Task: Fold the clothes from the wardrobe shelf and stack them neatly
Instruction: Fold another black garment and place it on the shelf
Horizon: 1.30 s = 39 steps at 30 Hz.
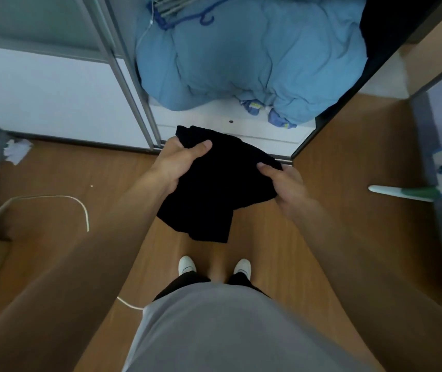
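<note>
One wide wooden floor is spread across the lower frame, and a bulky blue duvet is piled on the white wardrobe shelf at top centre. A black garment is held bunched at frame centre, just below the shelf. Its upper left part is gripped by the left hand, thumb on top; its right edge is pinched by the right hand. A white cable is seen at left.

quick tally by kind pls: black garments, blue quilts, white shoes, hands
black garment: 1
blue quilt: 1
white shoes: 2
left hand and right hand, both gripping the garment: 2
total: 6
</note>
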Each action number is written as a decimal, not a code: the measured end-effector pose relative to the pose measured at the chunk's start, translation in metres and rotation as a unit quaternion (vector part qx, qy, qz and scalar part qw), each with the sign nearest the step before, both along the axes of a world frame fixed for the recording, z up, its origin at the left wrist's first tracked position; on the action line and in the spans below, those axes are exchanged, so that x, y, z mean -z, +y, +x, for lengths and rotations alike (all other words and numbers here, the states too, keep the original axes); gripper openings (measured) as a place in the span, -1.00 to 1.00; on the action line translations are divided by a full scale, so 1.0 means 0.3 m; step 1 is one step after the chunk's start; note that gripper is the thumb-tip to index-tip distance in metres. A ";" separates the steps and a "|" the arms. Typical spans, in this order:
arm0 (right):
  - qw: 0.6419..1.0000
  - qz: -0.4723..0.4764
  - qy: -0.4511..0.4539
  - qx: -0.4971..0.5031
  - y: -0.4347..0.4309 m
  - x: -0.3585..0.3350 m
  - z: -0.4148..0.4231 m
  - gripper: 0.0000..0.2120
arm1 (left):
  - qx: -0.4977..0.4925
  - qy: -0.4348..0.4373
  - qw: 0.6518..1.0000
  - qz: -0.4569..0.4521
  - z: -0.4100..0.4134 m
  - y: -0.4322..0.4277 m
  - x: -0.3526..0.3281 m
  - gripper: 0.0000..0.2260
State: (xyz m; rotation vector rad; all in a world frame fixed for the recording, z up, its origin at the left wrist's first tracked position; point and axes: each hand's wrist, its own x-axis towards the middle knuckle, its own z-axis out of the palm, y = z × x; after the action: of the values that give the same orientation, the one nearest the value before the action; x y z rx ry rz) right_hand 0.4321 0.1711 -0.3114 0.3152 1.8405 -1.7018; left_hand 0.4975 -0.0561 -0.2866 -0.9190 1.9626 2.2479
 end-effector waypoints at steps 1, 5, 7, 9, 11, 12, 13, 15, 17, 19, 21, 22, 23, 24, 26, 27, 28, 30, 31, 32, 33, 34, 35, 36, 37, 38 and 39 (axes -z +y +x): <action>1.000 0.017 0.011 0.004 -0.010 0.002 0.001 -0.54 | 0.010 -0.015 0.997 -0.070 -0.004 -0.014 0.004 -0.88; 0.993 0.076 0.084 -0.036 -0.054 -0.020 -0.011 -0.37 | 0.032 -0.045 0.975 -0.214 -0.011 -0.092 0.024 -0.28; 0.983 0.097 0.129 -0.088 -0.069 -0.045 -0.020 -0.58 | 0.064 -0.030 0.971 -0.227 -0.010 -0.118 0.035 -0.20; 0.972 0.117 0.132 -0.154 -0.082 -0.074 -0.034 -0.69 | 0.104 -0.005 0.965 -0.242 -0.011 -0.139 0.040 -0.45; 0.951 0.140 0.110 -0.253 -0.103 -0.097 -0.046 -0.70 | 0.114 0.008 0.969 -0.218 -0.019 -0.155 0.033 -0.68; 0.927 0.172 0.114 -0.314 -0.122 -0.101 -0.049 -0.69 | 0.114 0.008 0.974 -0.198 -0.025 -0.165 0.028 -0.70; 0.895 0.217 0.131 -0.366 -0.144 -0.096 -0.049 -0.70 | 0.117 0.003 0.975 -0.187 -0.035 -0.179 0.023 -0.70; 0.838 0.308 0.194 -0.406 -0.189 -0.084 -0.053 -0.76 | 0.142 0.000 0.971 -0.195 -0.057 -0.212 0.005 -0.73; 0.822 0.343 0.247 -0.381 -0.224 -0.101 -0.075 -0.86 | 0.179 0.007 0.960 -0.213 -0.074 -0.258 -0.014 -0.75; 0.822 0.327 0.282 -0.372 -0.244 -0.138 -0.115 -0.90 | 0.230 -0.003 0.939 -0.254 -0.086 -0.314 -0.035 -0.58; 0.806 0.321 0.312 -0.388 -0.261 -0.192 -0.162 -0.92 | 0.290 -0.037 0.902 -0.318 -0.113 -0.368 -0.052 -0.42; 0.796 0.324 0.324 -0.396 -0.272 -0.216 -0.187 -0.92 | 0.322 -0.066 0.873 -0.359 -0.131 -0.393 -0.057 -0.35; 0.785 0.330 0.333 -0.405 -0.285 -0.240 -0.210 -0.89 | 0.350 -0.098 0.838 -0.406 -0.151 -0.414 -0.062 -0.26; 0.772 0.340 0.339 -0.417 -0.300 -0.261 -0.231 -0.84 | 0.371 -0.119 0.804 -0.448 -0.173 -0.428 -0.070 -0.17; 0.734 0.365 0.351 -0.453 -0.337 -0.301 -0.267 -0.78 | 0.401 -0.088 0.771 -0.487 -0.223 -0.427 -0.082 -0.03; 0.713 0.375 0.356 -0.473 -0.358 -0.317 -0.280 -0.78 | 0.427 -0.051 0.771 -0.469 -0.250 -0.408 -0.090 0.01; 0.697 0.383 0.358 -0.488 -0.378 -0.329 -0.292 -0.80 | 0.453 -0.021 0.776 -0.438 -0.274 -0.380 -0.097 0.01; 0.684 0.397 0.359 -0.495 -0.412 -0.343 -0.315 -0.84 | 0.483 0.002 0.789 -0.380 -0.319 -0.324 -0.099 -0.22; 0.686 0.402 0.363 -0.486 -0.422 -0.344 -0.328 -0.84 | 0.479 0.016 0.794 -0.374 -0.337 -0.298 -0.097 -0.48; 0.697 0.402 0.369 -0.466 -0.425 -0.344 -0.342 -0.83 | 0.458 0.032 0.799 -0.387 -0.353 -0.282 -0.091 -0.78; 0.720 0.395 0.376 -0.429 -0.424 -0.343 -0.355 -0.79 | 0.429 0.047 0.808 -0.402 -0.371 -0.278 -0.088 -0.88; 0.753 0.381 0.385 -0.374 -0.419 -0.342 -0.367 -0.75 | 0.406 0.055 0.812 -0.415 -0.391 -0.280 -0.084 -0.75; 0.788 0.356 0.400 -0.304 -0.412 -0.340 -0.376 -0.72 | 0.384 0.057 0.824 -0.413 -0.410 -0.284 -0.074 -0.68; 0.817 0.326 0.419 -0.227 -0.405 -0.341 -0.379 -0.72 | 0.357 0.058 0.841 -0.402 -0.429 -0.288 -0.064 -0.64; 0.834 0.299 0.437 -0.153 -0.399 -0.341 -0.379 -0.74 | 0.331 0.060 0.856 -0.392 -0.449 -0.292 -0.059 -0.62; 0.846 0.282 0.443 -0.098 -0.394 -0.341 -0.383 -0.79 | 0.301 0.060 0.873 -0.380 -0.472 -0.294 -0.058 -0.61; 0.863 0.263 0.426 -0.069 -0.391 -0.338 -0.391 -0.82 | 0.266 0.057 0.888 -0.370 -0.500 -0.295 -0.063 -0.61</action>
State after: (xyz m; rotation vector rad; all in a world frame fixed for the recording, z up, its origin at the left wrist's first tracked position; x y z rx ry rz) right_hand 0.3146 0.0539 -0.2100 -0.4433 2.8835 -1.2766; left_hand 0.3476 -0.1444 -0.2678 -0.1717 2.7428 1.2800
